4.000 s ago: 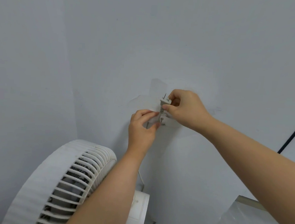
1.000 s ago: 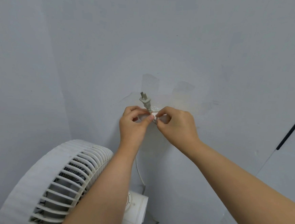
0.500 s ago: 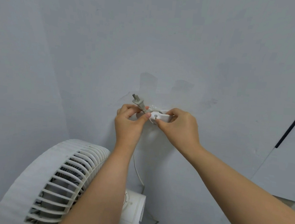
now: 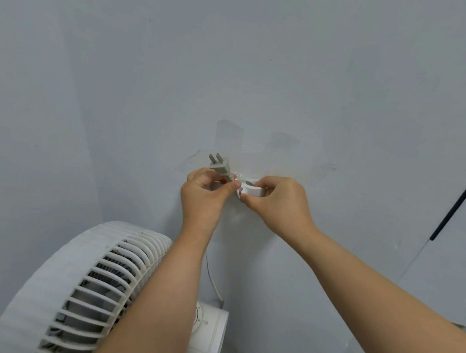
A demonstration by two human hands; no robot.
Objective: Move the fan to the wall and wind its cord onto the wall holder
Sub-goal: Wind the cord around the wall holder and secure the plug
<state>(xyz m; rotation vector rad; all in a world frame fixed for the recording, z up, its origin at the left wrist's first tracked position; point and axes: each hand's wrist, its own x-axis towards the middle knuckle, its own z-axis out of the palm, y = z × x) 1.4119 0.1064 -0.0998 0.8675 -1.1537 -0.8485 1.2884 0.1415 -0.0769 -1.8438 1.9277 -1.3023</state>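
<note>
Plug above left hand, pinched.

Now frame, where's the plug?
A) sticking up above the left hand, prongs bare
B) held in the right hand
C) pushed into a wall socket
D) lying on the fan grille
A: the plug sticks up above the left hand, which pinches its base, prongs bare and pointing up-left; the right hand holds the wall holder instead.
</note>
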